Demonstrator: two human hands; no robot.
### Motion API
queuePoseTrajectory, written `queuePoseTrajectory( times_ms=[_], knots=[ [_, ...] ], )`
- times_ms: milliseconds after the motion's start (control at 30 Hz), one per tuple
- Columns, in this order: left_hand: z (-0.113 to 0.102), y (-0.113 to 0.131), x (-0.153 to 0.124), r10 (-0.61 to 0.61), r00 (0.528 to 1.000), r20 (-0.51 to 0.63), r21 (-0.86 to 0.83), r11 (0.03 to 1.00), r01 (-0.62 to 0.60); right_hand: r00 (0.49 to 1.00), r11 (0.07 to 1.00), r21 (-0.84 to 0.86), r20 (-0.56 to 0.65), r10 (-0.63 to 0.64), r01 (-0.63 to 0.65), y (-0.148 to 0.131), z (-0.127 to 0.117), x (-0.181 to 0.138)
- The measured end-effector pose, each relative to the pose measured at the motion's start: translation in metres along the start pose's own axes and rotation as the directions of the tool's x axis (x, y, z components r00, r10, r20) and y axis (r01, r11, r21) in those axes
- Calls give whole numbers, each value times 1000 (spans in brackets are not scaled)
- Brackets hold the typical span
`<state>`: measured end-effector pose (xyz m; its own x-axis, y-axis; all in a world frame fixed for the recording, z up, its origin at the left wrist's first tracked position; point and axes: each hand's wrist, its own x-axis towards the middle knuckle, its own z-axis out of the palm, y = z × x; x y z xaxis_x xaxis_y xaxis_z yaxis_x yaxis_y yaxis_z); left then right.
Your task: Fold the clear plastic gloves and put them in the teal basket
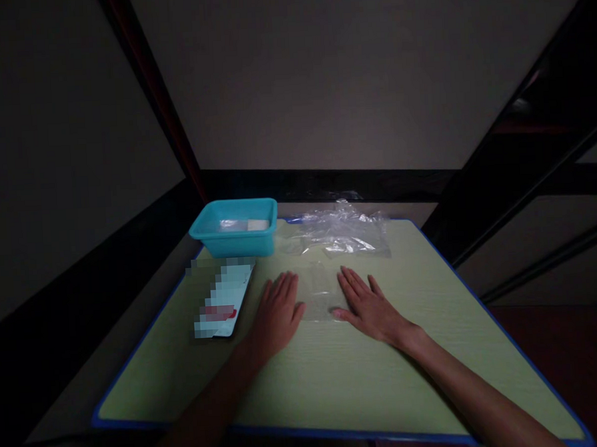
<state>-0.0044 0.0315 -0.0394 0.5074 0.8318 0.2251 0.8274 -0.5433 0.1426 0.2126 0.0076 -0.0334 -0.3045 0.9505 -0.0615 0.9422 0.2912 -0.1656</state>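
Note:
A clear plastic bag (318, 294) lies flat on the table between my two hands. My left hand (277, 309) rests palm down at the bag's left edge, its fingers stretched forward. On the other side, my right hand (367, 304) lies flat with its fingers extended and the thumb pointing inward at the bag's right edge. Neither hand grips anything. Just beyond the fingertips sits a crumpled heap of clear plastic bags (346, 229).
A turquoise plastic basket (236, 239) with pale items inside stands at the back left. In front of it lies a phone (229, 297), partly pixelated. The pale table (387, 385) has a blue rim, and a wall panel (311, 83) rises behind it.

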Motion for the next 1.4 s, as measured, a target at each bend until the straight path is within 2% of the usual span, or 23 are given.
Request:
queuePoseTrajectory(
  times_ms=[200,267,333,433,500,767,867,1000,1067,1133,1300,1400],
  knots=[
    [-12,-3,0,-81,997,-12,-132,988,78,999,998,55,-38,-29,31,8,-10,-4],
    [-13,-3,0,-96,995,-20,-143,985,92,994,995,58,-81,-72,77,13,-18,-5],
    [-13,-4,0,-106,994,-30,-137,985,101,980,982,62,-103,-170,177,18,-27,-8],
    [-12,-5,0,-100,994,-42,-122,988,94,934,929,99,-67,-350,356,21,-39,-12],
    [-12,-5,1,-93,995,-46,-115,990,87,906,898,123,-33,-422,423,20,-44,-15],
    [-9,-6,2,-64,996,-65,-92,994,58,849,845,134,38,-526,518,7,-42,-18],
    [-7,-3,2,-9,991,-136,-73,997,-1,845,842,122,42,-534,526,2,-40,-18],
    [-4,8,0,199,960,-196,-106,969,-222,842,841,99,41,-538,532,1,-38,-18],
    [-2,16,-2,259,950,-175,-118,952,-282,842,842,86,41,-538,533,1,-38,-18],
    [0,21,-5,275,954,-124,-115,951,-289,842,842,72,40,-538,534,2,-38,-17],
    [4,24,-9,233,970,68,-41,972,-231,852,852,49,27,-523,521,8,-41,-17],
    [4,21,-10,220,967,127,-15,975,-220,867,866,36,-9,-499,499,13,-42,-17]
  ],
)
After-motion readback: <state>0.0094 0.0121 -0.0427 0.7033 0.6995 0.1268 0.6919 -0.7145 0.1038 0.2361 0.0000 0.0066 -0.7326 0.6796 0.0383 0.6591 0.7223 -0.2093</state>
